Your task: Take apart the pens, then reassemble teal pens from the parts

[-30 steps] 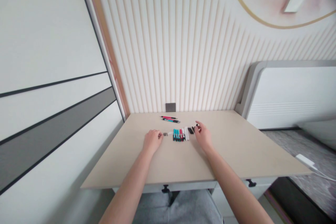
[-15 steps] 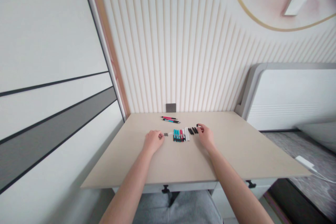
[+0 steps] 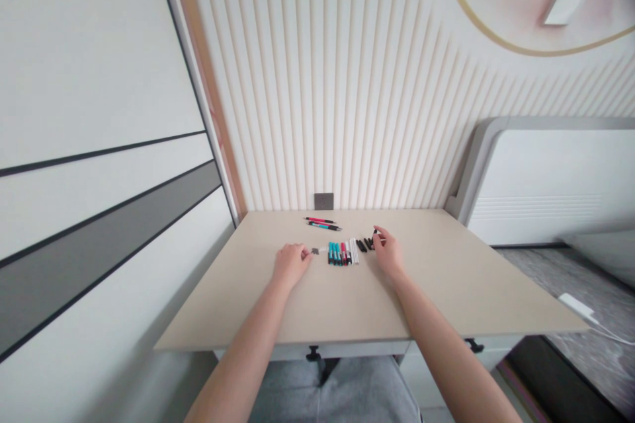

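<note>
My hands sit apart on the pale beige tabletop (image 3: 446, 281), with a row of markers (image 3: 341, 254) lying between them near the middle of the surface. My left hand (image 3: 291, 266) rests palm down at the left end of the row, its fingers curled and just beside a small dark piece (image 3: 314, 251). I can't tell whether that hand is holding anything.

My right hand (image 3: 388, 254) is raised slightly at the right end of the row. Its fingertips (image 3: 377, 233) are pinched close together around a thin black item (image 3: 376, 234) with a pale tip. It is too small to tell whether it is firmly gripped.

The row runs left to right, with the markers lying side by side: teal ones first, then red, white, and a few black pieces (image 3: 364, 245) angled toward my right hand. Farther back, near the wall, a red pen (image 3: 320, 220) and a teal pen (image 3: 324, 226) lie close together, well apart from both hands. Behind them, a dark square socket plate (image 3: 323, 201) is set low on the slatted wall (image 3: 317, 99). My grey trousers (image 3: 337, 396) show below the near edge of the tabletop.
</note>
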### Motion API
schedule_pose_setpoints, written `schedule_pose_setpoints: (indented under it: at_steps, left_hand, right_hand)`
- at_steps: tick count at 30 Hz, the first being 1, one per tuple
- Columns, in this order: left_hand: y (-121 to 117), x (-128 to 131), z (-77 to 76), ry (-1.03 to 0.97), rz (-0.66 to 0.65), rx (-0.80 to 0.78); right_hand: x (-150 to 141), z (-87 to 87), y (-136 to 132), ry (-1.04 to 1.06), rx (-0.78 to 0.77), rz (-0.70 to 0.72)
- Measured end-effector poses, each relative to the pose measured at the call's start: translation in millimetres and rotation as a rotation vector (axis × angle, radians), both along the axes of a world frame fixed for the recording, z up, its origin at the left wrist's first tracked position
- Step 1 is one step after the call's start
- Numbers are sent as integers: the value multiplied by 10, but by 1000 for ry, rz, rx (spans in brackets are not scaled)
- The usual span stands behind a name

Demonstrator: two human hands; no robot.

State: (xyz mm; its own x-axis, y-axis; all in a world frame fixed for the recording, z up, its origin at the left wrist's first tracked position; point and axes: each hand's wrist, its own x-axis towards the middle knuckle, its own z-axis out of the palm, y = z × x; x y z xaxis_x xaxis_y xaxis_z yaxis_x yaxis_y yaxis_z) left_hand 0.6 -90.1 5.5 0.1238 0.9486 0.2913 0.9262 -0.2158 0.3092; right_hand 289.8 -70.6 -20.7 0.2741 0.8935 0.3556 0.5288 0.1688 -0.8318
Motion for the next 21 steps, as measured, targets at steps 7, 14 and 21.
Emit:
schedule_pose_setpoints:
  at_steps: [7, 14, 21]
  left_hand:
    - [15, -8, -18, -6, 17, -24]
    - [15, -16, -30, -3, -4, 11]
    - [33, -34, -51, 8, -3, 17]
  right_hand:
    - [5, -12, 6, -155, -17, 23]
    - [4, -75, 47, -299, -71, 8]
    - [71, -108, 27, -330, -59, -70]
